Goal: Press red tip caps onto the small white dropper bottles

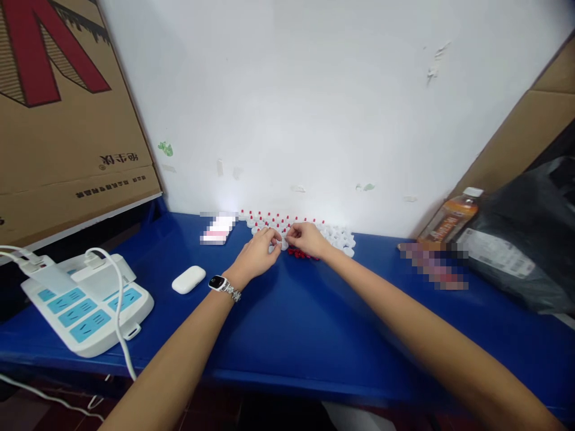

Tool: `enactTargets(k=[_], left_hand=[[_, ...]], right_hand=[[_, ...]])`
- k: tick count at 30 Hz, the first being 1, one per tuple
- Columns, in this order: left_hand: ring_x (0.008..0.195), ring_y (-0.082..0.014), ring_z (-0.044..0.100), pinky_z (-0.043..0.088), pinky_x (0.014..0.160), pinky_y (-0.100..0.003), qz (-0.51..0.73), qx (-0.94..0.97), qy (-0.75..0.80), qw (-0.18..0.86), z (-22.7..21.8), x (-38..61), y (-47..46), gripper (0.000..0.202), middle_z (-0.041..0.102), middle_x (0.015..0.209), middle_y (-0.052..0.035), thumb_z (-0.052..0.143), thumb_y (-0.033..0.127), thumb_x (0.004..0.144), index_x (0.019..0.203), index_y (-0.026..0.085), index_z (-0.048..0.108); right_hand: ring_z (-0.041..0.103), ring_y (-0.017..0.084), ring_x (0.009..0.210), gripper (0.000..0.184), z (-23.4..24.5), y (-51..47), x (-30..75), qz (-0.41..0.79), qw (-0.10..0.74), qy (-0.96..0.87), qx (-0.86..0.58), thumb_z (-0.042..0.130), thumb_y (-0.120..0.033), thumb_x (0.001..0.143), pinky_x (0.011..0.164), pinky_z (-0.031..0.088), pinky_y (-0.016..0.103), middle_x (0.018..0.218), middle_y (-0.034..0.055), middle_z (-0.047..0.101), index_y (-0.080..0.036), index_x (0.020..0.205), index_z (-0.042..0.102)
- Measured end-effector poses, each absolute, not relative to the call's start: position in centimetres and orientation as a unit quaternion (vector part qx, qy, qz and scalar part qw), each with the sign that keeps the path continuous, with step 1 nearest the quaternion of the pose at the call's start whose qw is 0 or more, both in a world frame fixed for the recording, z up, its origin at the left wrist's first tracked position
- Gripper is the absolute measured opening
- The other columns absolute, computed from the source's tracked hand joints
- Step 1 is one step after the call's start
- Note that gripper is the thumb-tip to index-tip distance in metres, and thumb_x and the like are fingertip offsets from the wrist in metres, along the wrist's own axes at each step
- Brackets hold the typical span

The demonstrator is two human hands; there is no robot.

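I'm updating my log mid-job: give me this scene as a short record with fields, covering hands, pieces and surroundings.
Left hand: fingers at the white pieces, grip unclear
Right hand: fingertips close together beside the left hand, contents too small to tell
Red-tipped pieces: grouped near the wall
Red pieces: piled below the right hand
White pieces: clustered right of the red pile
Left side: case, power strip
Right side: bottle, dark bag
Surface: blue table

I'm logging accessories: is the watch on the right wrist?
No, the watch is on the left wrist, and the right wrist is bare.
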State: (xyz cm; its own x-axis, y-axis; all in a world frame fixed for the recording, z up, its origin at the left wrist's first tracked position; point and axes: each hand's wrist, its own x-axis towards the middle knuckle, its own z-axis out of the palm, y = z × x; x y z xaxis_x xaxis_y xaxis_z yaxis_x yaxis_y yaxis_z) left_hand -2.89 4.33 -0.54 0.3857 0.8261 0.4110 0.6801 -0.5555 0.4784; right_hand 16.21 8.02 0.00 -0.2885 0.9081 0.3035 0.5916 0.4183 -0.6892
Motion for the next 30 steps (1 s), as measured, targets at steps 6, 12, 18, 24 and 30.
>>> enactTargets(k=[6, 12, 18, 24, 30], left_hand=[[0.099, -0.0222, 0.062, 0.051, 0.084, -0.036, 0.308, 0.828, 0.454, 0.115, -0.7, -3.0, 4.4, 0.016, 0.063, 0.104, -0.0065, 0.048, 0.029, 0.093, 0.101, 0.022, 0.060], [0.098, -0.0223, 0.062, 0.051, 0.085, -0.036, 0.309, 0.826, 0.458, 0.110, -1.0, -3.1, 4.6, 0.017, 0.063, 0.104, -0.0070, 0.047, 0.029, 0.094, 0.104, 0.022, 0.058], [0.098, -0.0222, 0.063, 0.051, 0.084, -0.036, 0.305, 0.825, 0.462, 0.112, -1.2, -3.1, 4.8, 0.017, 0.064, 0.104, -0.0071, 0.048, 0.029, 0.093, 0.105, 0.022, 0.059], [0.098, -0.0226, 0.063, 0.051, 0.080, -0.035, 0.297, 0.824, 0.469, 0.112, -0.9, -3.0, 4.5, 0.018, 0.064, 0.105, -0.0069, 0.047, 0.030, 0.094, 0.105, 0.022, 0.059], [0.098, -0.0226, 0.063, 0.051, 0.083, -0.036, 0.297, 0.824, 0.469, 0.114, -0.6, -3.0, 4.2, 0.017, 0.065, 0.104, -0.0071, 0.047, 0.031, 0.094, 0.102, 0.022, 0.059]], right_hand=[[0.065, 0.014, 0.069, 0.010, 1.0, 8.7, 16.3, 0.212, 0.320, -0.785, -0.486, 0.061, -0.017, 0.082, 0.065, 0.046, 0.023, 0.074, 0.0033, 0.072, -0.015, 0.079, 0.070], [0.065, 0.017, 0.073, 0.022, 0.9, 8.9, 17.8, 0.066, 0.246, -0.794, -0.552, 0.068, -0.026, 0.082, 0.068, 0.043, 0.025, 0.081, 0.0036, 0.074, -0.018, 0.102, 0.070], [0.065, 0.017, 0.076, 0.015, 0.5, 10.0, 17.6, 0.059, 0.213, -0.784, -0.580, 0.067, -0.027, 0.085, 0.069, 0.043, 0.025, 0.086, 0.0064, 0.074, -0.017, 0.096, 0.071], [0.066, 0.017, 0.078, 0.010, 0.6, 9.9, 17.5, 0.057, 0.237, -0.793, -0.558, 0.062, -0.016, 0.083, 0.070, 0.044, 0.024, 0.086, 0.0072, 0.075, -0.016, 0.087, 0.072], [0.066, 0.016, 0.075, 0.006, 1.1, 9.4, 17.6, 0.080, 0.224, -0.804, -0.544, 0.068, -0.020, 0.081, 0.071, 0.045, 0.024, 0.081, 0.0050, 0.075, -0.018, 0.079, 0.072]])
